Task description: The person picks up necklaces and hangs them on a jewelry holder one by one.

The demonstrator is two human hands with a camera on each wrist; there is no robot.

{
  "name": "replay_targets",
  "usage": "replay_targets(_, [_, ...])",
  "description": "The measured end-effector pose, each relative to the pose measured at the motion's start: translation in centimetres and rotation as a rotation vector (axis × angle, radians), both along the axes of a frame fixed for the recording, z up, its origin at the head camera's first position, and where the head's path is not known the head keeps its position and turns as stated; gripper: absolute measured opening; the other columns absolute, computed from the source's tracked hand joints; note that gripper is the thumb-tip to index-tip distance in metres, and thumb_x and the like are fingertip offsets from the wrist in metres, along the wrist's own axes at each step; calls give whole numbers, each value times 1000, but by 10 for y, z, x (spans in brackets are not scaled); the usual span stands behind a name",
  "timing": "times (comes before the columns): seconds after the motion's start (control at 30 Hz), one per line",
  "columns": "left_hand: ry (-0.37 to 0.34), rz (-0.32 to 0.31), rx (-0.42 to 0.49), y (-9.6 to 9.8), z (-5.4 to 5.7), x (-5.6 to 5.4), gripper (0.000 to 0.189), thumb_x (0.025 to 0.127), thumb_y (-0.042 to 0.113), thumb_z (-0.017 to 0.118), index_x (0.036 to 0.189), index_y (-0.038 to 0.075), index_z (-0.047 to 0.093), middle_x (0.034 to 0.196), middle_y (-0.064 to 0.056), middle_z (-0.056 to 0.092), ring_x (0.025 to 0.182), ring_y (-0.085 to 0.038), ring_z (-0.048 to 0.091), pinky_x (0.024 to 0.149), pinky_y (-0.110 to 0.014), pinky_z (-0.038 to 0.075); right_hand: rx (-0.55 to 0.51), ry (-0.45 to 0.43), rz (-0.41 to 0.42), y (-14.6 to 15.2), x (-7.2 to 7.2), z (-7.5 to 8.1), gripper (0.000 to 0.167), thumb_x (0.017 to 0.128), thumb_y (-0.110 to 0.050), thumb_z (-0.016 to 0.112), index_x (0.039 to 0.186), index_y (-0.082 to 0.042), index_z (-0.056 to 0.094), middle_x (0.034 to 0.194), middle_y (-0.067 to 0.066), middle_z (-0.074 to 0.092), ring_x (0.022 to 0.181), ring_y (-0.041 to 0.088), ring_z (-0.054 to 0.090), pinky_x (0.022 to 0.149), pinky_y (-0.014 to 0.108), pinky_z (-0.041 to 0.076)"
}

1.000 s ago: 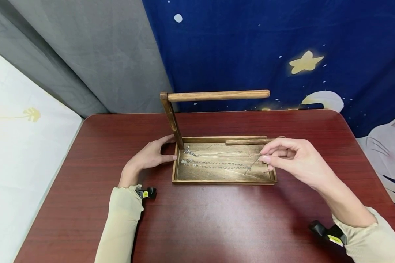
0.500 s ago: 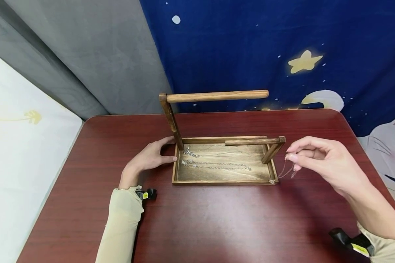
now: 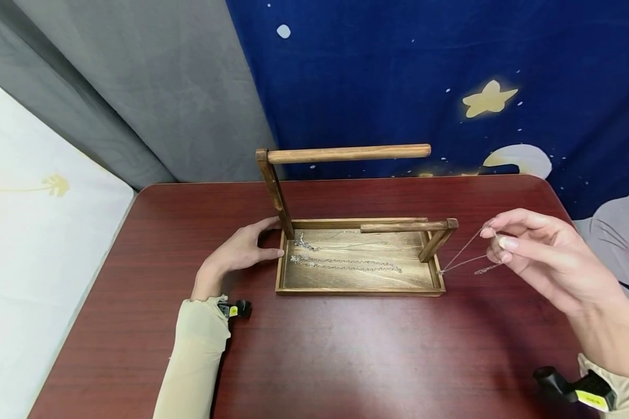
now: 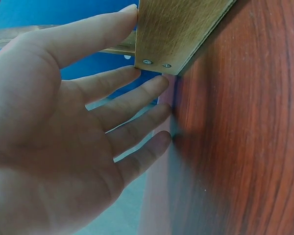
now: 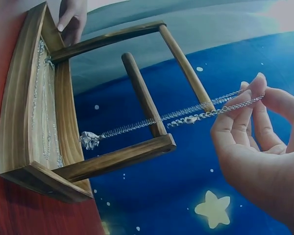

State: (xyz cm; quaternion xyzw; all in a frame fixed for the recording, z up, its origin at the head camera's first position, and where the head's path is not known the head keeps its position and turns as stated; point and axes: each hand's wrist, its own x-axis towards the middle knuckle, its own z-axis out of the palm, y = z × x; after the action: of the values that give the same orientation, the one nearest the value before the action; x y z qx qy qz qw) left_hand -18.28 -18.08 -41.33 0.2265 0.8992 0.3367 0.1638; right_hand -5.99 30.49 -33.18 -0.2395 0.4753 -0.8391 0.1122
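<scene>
A thin silver necklace (image 5: 186, 112) hung from the right hand (image 3: 561, 262), its chain pinched between thumb and fingertips, the grip closed tight on it. The strands ran down and leftward from the pinch to a clear-stoned pendant (image 5: 90, 140), which showed near the right end of a wooden tray (image 3: 356, 293); whether it touched the wood could not be told. A loose tail of chain dangled just below the grip.

Left of the grip, nearest to it, stood the tray's short post (image 3: 437, 240), its bar (image 3: 400, 227) pointing away from the hand. Farther left, silver chains (image 3: 346, 266) lay on the tray floor. Beyond them rose the tall post (image 3: 276, 192), with a bar (image 3: 348, 153) reaching back toward the grip's side.

Past that, well apart from the grip, the left hand (image 3: 241, 247) touched the tray's left end, thumb and fingers extended and spread, with hold of nothing.

Beneath everything was a reddish-brown table (image 3: 346, 349); behind the grip hung a blue starry cloth (image 3: 372, 75).
</scene>
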Motion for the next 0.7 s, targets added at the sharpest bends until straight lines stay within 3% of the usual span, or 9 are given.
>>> replay_targets(0.33, [-14,-5,9,1,1,0,78,89,23,77,154,10,36,147,-10,51,139,-27,42,112,-48,34,-17,-40,-71,12,-5,3,49,94,27,21,133,16,49,125,21,60,89,25,60,80,31,54])
replay_targets(0.7, [-19,3,-12,1,-1,-1,77,89,25,76,154,10,37,148,-9,50,141,-28,38,113,-50,33,26,-64,-101,19,-31,10,51,94,27,26,141,16,43,131,22,59,88,21,59,74,27,55])
